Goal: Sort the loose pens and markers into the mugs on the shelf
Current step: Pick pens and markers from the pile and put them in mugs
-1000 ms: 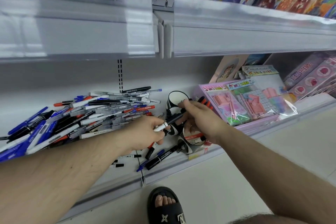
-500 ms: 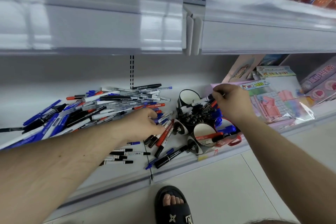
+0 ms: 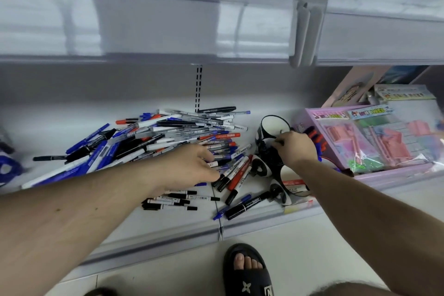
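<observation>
A big heap of loose pens and markers (image 3: 153, 137) in blue, black, red and white covers the shelf (image 3: 168, 221). My left hand (image 3: 189, 166) lies on the heap's right edge, its fingers and thumb closed around a white-bodied marker (image 3: 214, 163). Right of it stand black-and-white mugs: an empty one at the back (image 3: 274, 127), one packed with black markers (image 3: 269, 158), and a front one (image 3: 292, 188) holding a red marker. My right hand (image 3: 296, 149) hovers over the black-marker mug, fingertips pinched on a dark marker. Red and blue markers (image 3: 317, 138) show behind that hand.
Several markers (image 3: 173, 200) lie loose near the shelf's front rail. Pink packaged toy sets (image 3: 365, 139) fill the shelf right of the mugs. The upper shelf (image 3: 156, 29) overhangs close above. My sandalled foot (image 3: 247, 271) stands on the floor below.
My right hand carried a marker from the middle up by the back mug, then down onto the black-marker mug. My left hand dropped back onto the heap's edge. The view shifted left.
</observation>
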`<state>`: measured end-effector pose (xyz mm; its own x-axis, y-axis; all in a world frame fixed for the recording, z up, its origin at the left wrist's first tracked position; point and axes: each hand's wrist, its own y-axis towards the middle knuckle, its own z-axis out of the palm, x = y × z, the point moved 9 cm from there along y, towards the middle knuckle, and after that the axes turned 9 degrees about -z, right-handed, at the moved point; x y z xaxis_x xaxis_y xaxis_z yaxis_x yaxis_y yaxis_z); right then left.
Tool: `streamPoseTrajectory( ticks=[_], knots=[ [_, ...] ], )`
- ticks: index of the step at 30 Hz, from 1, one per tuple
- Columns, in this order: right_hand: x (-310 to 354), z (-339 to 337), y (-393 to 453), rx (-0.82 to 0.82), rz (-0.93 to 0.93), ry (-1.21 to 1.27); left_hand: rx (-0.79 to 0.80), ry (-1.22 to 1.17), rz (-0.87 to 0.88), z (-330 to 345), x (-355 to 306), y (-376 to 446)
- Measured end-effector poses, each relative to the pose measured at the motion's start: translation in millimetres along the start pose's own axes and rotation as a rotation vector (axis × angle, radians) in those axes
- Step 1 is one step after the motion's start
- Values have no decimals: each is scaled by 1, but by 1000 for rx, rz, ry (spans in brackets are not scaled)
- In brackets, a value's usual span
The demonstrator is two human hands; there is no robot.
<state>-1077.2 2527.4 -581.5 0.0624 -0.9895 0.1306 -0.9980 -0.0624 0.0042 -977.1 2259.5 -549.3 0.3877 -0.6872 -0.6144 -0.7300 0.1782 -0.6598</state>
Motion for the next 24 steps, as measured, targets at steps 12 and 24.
streamPoseTrajectory(
  ticks=[12, 24],
  knots=[
    [125, -19, -6, 461, -352, -183, -29, 100, 42, -18, 10, -21],
    [88, 150, -93, 700, 422, 178, 50, 196, 71, -29, 23, -39]
  ],
)
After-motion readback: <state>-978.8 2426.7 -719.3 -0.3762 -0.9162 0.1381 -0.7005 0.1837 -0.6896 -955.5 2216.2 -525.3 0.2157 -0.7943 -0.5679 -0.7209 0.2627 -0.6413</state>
